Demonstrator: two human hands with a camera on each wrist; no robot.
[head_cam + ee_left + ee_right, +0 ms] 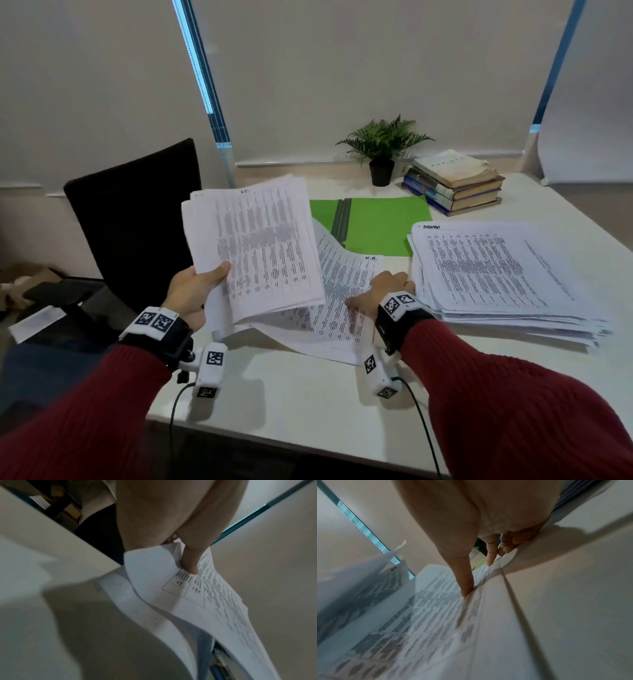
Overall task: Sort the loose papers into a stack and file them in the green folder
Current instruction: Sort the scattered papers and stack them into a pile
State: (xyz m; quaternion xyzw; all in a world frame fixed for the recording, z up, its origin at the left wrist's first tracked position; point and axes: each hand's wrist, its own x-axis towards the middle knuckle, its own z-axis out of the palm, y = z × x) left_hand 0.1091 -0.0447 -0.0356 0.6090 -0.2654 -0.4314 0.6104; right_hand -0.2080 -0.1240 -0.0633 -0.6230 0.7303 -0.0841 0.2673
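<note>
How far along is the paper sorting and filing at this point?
Looks done: a tall pile headed ADMIN lies on the table to the right. In hand: the left hand grips a raised sheaf of papers, while the right hand presses flat on a sheet marked H.R.. Left: the green folder lies open and holds no papers yet, so filing is not begun.

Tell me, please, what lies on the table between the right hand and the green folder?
In the head view, printed sheets lie between the right hand and the green folder; that hand rests on them, and their far edge curls up over the folder's near edge.
</note>
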